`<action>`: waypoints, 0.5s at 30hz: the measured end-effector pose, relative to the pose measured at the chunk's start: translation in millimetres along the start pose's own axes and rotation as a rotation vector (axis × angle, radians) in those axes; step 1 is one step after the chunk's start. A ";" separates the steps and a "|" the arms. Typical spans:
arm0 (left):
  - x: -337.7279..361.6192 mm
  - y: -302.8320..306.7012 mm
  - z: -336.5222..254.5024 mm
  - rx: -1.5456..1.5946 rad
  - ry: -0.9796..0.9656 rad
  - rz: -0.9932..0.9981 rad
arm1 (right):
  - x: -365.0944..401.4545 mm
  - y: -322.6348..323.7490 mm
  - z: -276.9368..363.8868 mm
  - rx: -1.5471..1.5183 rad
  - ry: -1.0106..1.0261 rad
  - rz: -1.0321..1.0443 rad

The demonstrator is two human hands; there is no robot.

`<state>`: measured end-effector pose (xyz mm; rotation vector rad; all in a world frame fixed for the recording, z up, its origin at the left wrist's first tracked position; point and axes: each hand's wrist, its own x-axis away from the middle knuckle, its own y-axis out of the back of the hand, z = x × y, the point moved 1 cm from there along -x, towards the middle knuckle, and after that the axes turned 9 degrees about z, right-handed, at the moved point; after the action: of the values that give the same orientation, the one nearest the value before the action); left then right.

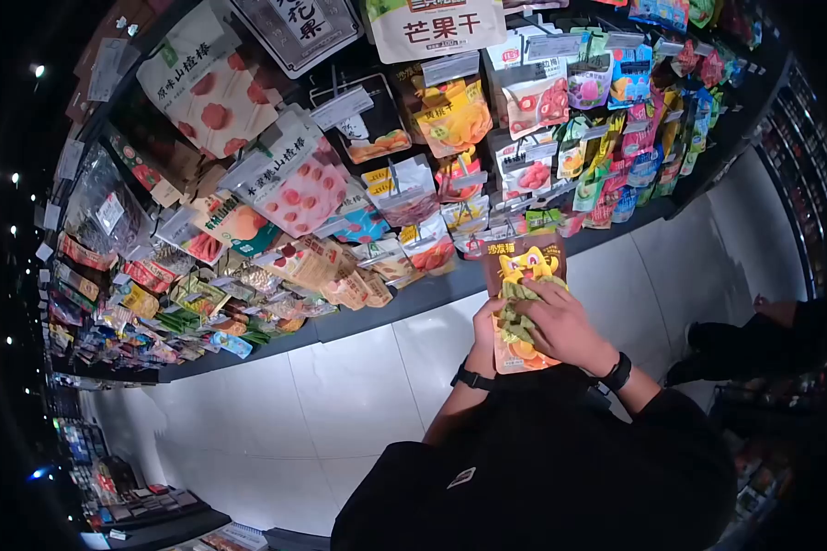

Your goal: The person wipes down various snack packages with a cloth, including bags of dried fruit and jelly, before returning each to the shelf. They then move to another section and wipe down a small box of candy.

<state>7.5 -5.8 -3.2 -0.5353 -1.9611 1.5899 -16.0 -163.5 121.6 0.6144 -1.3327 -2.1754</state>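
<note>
the right hand point(565, 326) lies closed over some green packs point(516, 314), i think, pressed on the front of the orange snack bag point(526, 264), hiding its middle. the left hand point(485, 323), half hidden, grips the bag's left edge. under them is pale tiled floor point(340, 386), and behind stands a dark rack point(404, 301) crammed with hanging snack bags point(294, 188).

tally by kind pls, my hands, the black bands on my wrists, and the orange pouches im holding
bare hands: 2, left hand and right hand
black wristbands: 2, left wrist, right wrist
orange foil snack pouch with a yellow cartoon figure: 1
total: 5
green packets under the right hand: too bunched to count, not in the total
</note>
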 end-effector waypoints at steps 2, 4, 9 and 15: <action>7.5 1.1 1.5 0.040 0.169 0.031 | 2.5 7.4 -7.1 -0.033 -0.226 -0.228; -1.7 -15.3 10.2 0.071 0.216 0.064 | -0.5 15.3 -39.3 -0.050 -0.353 -0.284; -12.4 -10.1 0.9 0.170 0.247 0.235 | -11.0 12.2 -46.3 -0.254 -0.531 -0.398; -12.2 -0.5 -10.2 0.159 0.129 0.241 | 15.3 4.2 -21.1 -0.180 -0.462 -0.307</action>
<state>23.5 -5.7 -3.3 -0.8119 -1.7090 1.7905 -13.9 -188.9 114.9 0.2652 -1.3025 -2.7756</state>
